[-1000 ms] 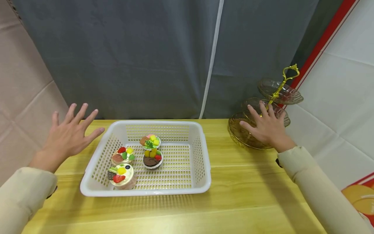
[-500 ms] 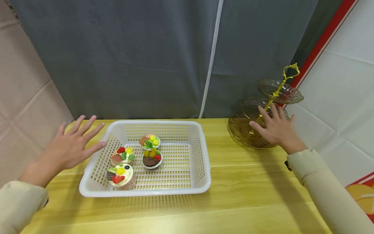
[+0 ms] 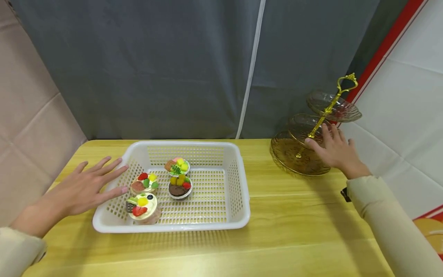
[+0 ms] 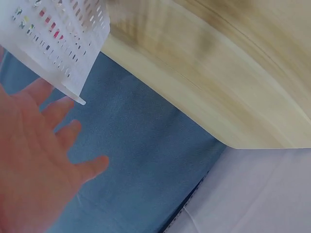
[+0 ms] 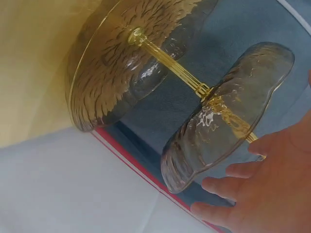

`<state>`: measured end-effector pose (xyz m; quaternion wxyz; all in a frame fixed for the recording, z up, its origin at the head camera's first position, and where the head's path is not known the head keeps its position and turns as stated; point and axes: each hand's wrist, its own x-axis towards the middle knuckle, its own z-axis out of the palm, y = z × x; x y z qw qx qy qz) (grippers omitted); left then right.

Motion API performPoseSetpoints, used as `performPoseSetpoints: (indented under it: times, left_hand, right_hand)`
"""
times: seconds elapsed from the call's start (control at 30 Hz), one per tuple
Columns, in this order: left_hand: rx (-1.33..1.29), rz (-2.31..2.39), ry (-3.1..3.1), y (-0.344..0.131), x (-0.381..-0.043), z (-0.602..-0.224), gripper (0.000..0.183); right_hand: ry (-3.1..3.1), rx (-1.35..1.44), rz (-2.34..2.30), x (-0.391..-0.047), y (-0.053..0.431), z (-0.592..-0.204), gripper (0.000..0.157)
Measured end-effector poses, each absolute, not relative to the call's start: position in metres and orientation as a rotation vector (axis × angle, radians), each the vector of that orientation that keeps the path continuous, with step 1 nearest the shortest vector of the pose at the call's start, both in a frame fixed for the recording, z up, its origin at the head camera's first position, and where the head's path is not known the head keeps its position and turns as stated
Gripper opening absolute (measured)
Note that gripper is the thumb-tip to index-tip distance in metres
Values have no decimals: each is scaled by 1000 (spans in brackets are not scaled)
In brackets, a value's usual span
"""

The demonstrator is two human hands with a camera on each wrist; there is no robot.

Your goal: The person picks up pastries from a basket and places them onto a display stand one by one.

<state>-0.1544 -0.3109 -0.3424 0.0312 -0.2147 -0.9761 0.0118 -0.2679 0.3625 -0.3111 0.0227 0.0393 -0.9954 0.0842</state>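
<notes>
A white perforated plastic basket [image 3: 238, 184] sits on the wooden table, with several toy cupcakes [image 3: 144, 207] in its left half. One has a brown chocolate top [image 3: 178, 191]; the others carry pale cream, fruit and biscuit pieces. My left hand [image 3: 83, 188], fingers spread, is at the basket's left rim, holding nothing. In the left wrist view its fingertips overlap the basket wall [image 4: 63, 53]. On the right stands a three-tier stand of amber glass plates [image 3: 304, 163] with a gold pole and crown-shaped handle [image 3: 347, 82]. My right hand [image 3: 335, 154], relaxed and holding nothing, overlaps its plates.
The wooden tabletop [image 3: 277, 227] reaches back to a grey curtain [image 3: 166, 77] with a white seam. A pinkish panel [image 3: 31, 104] rises at the left. At the right, close to the stand, is a white panel with a red border [image 3: 408, 115].
My left hand has come lower and its fingers have reached the basket's left rim. My right hand has shifted rightward across the tiered stand. Basket, cupcakes and stand stay in place.
</notes>
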Motion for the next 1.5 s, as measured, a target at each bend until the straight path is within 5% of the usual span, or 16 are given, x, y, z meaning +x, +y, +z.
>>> performPoseSetpoints:
  times: [1.03,1.5]
  left_hand:
    - [-989,-22,-2695,-305,-129,-348,99]
    - [-976,9,-2705,-303,-127,-347,96]
  right_hand:
    - [-2661,-145,1514,-310,350,-303,93]
    - [-2468,-28,1644,-313,350,-312,33]
